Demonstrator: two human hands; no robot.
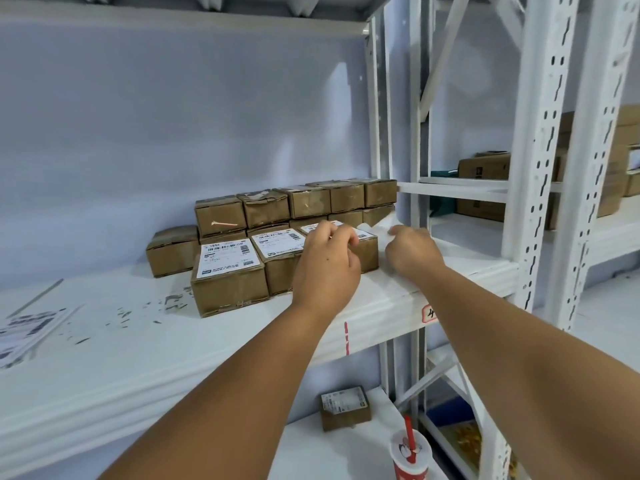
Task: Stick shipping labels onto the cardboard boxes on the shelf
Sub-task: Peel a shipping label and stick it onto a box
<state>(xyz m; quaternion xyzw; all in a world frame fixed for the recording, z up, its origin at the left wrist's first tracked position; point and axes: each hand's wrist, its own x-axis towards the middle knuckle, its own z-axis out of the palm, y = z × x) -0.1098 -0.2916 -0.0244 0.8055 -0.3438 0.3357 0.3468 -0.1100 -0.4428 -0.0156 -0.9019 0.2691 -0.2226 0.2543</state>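
Note:
Several small cardboard boxes (228,289) stand grouped on the white shelf (138,341). The front row carries white shipping labels: one on the left box (227,258), one on the middle box (278,244), one on the right box (362,233). My left hand (327,268) lies over the right box with its fingers curled on that label. My right hand (412,252) is just right of the box and pinches a thin white backing sheet (379,228). The boxes (308,200) stacked behind have no labels.
A pile of label sheets (27,329) lies at the shelf's left edge, with torn paper scraps (169,301) in front of the boxes. White uprights (543,150) stand to the right. On the lower shelf sit a labelled box (344,407) and a red cup with a straw (410,455).

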